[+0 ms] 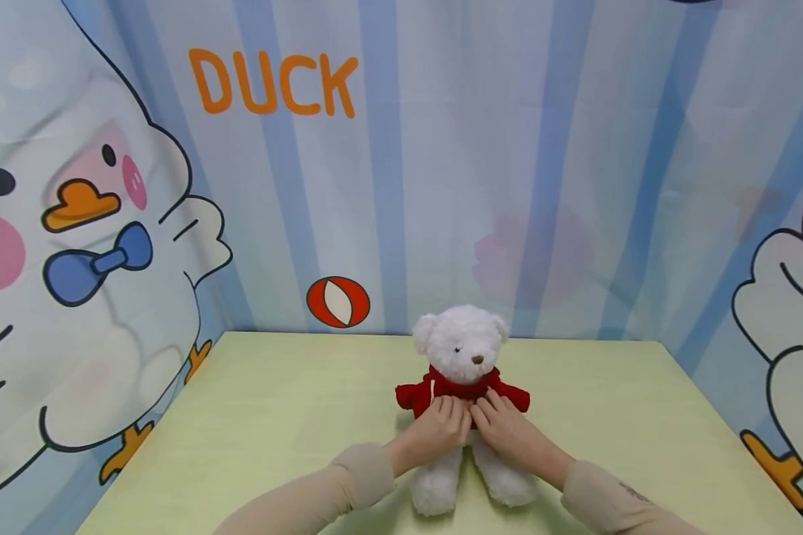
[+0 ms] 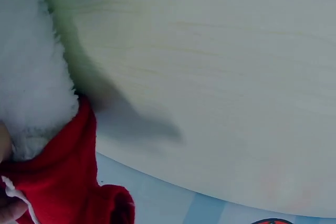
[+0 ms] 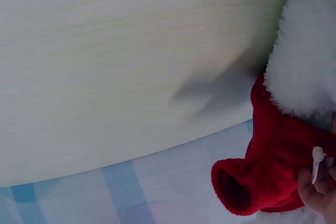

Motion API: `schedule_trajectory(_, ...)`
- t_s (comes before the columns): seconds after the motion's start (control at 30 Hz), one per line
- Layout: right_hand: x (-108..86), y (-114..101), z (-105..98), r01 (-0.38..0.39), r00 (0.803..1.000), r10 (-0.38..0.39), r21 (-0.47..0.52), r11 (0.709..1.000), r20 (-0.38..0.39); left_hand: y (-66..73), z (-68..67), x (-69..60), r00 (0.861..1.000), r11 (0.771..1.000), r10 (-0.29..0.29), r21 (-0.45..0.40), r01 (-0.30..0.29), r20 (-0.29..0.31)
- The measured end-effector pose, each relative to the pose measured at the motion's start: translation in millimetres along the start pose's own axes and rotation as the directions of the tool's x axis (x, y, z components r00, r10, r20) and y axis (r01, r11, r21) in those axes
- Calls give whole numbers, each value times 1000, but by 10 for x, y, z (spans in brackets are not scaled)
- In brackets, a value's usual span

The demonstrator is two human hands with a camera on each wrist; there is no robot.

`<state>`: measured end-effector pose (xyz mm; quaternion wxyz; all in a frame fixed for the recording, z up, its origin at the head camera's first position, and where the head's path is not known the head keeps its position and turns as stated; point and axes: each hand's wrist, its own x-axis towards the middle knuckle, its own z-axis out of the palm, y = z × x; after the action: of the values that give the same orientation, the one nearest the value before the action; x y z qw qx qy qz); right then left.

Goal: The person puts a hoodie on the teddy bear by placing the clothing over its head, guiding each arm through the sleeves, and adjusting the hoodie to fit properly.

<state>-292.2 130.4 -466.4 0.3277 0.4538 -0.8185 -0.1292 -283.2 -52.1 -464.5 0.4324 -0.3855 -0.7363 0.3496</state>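
A white plush bear [image 1: 465,342] in a red top [image 1: 423,395] faces the camera. At the chest, the left hand [image 1: 431,437] and right hand [image 1: 511,437] nearly meet, fingers curled on the front of the top. The left wrist view has part of the left hand [image 2: 11,211] gripping the red cloth [image 2: 60,192] beside a white cord [image 2: 20,196]. Fingers of the right hand [image 3: 319,195] pinch the red top [image 3: 278,153] near a white cord end [image 3: 317,162] in the right wrist view. The hands partly hide the bear's belly.
The bear is on a pale yellow-green table [image 1: 294,416], its legs toward the near side. Behind the table's far edge hangs a blue striped backdrop [image 1: 468,148] with printed ducks and a red-and-white ball [image 1: 338,302].
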Motion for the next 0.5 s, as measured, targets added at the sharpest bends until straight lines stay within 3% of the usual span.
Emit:
schedule_trajectory(0.1,-17,-35,-3,25,1000,-24,-61,998,4,-9,-10,-71,1000,999,7,-34,-7,-10)
schedule_trajectory(0.33,-17,-84,63,19,988,-35,-111,994,-148,-13,12,-159,994,996,46,-72,-54,-98)
schedule_trajectory(0.5,45,-139,50,-19,991,2,-122,992,-137,21,37,-195,994,997,26,-72,-34,-106)
